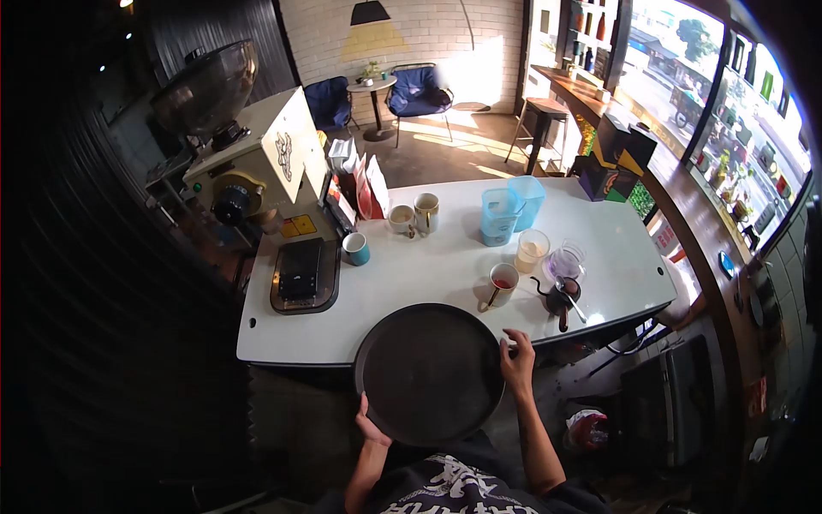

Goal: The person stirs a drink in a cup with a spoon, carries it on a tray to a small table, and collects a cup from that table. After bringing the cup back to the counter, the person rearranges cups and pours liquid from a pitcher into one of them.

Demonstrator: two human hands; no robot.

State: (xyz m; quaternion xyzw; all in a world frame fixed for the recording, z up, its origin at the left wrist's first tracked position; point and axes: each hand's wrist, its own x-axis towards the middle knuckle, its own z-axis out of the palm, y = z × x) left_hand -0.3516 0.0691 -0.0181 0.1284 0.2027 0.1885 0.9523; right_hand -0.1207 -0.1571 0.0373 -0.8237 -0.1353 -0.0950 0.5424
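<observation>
A large round black serving tray (430, 375) is held in front of my body, its far edge overlapping the front of the white table. My left hand (372, 426) grips the tray's lower left rim; the fingers beneath are hidden. Beside the right rim is my right hand (516, 363), thumb and fingers apart and curved; whether the thumb touches the rim I cannot tell. Just beyond the tray stand a mug with reddish contents (503, 283) and a dark gooseneck pot (561, 296) with a spoon (574, 301) across it.
On the white table (411, 287) are a coffee grinder (282, 163), a black scale (300, 270), a teal cup (356, 249), two mugs (425, 212), blue plastic pitchers (499, 218), a glass (531, 250) and a clear purplish container (567, 259). Dark boxes (613, 163) occupy the far right corner.
</observation>
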